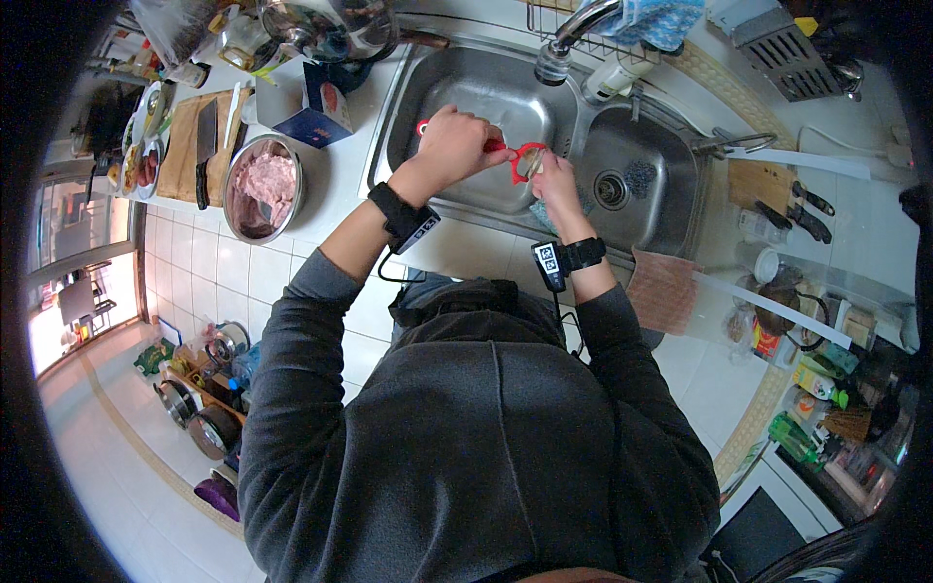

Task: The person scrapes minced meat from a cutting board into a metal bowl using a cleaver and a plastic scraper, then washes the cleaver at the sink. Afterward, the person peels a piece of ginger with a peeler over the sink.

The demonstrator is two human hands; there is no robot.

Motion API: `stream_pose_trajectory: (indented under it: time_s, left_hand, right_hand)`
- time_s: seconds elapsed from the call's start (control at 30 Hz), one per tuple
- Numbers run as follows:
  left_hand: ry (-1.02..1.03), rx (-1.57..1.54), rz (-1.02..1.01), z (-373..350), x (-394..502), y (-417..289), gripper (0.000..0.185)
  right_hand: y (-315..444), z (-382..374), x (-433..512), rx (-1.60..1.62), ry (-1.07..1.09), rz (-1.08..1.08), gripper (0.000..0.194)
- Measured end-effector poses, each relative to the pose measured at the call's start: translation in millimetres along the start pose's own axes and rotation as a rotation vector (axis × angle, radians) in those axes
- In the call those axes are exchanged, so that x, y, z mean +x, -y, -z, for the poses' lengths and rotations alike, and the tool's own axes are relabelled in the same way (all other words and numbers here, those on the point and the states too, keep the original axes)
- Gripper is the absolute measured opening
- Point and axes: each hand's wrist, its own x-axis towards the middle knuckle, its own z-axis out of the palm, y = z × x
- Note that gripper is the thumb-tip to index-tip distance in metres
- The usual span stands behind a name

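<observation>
My left hand (458, 146) grips a red kitchen tool (519, 166) over the left sink basin (481, 80). The tool's curved red head sticks out past my thumb, and a red and white round end shows on the other side of my fist. In my right hand (558, 186) is a small pale-brown object (533, 159), held against the red head. My fingers cover much of it, so its exact kind is unclear. Both hands meet above the near right part of this basin.
Left of the sink are a metal bowl of pink minced meat (267, 179), an open box (306, 109) and a cleaver (206, 142) on a wooden cutting board (182, 146). The faucet (554, 62) overhangs the far edge. A pink cloth (663, 291) hangs at the right basin (649, 197).
</observation>
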Motion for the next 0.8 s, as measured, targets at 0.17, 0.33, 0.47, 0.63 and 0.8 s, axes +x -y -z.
stream_pose_trajectory:
  time_s: [0.17, 0.33, 0.47, 0.63, 0.8]
  left_hand:
    - [0.009, -0.043, -0.018, -9, 7, 12, 0.041]
    - [0.013, 0.088, 0.193, -5, 7, 47, 0.039]
    - [-0.113, 0.007, 0.139, -3, 9, 44, 0.037]
    - [-0.114, -0.015, -0.011, -3, 9, 7, 0.034]
    - [-0.054, -0.032, -0.053, -1, 13, -10, 0.035]
  right_hand:
    - [4, 7, -4, -0.002, 0.036, -0.023, 0.032]
    - [12, 27, -15, 0.06, 0.122, 0.012, 0.037]
    - [18, 30, -15, 0.239, 0.181, -0.107, 0.04]
    - [20, 22, -10, 0.39, 0.203, -0.186, 0.037]
    - [19, 18, -8, 0.297, 0.143, -0.129, 0.028]
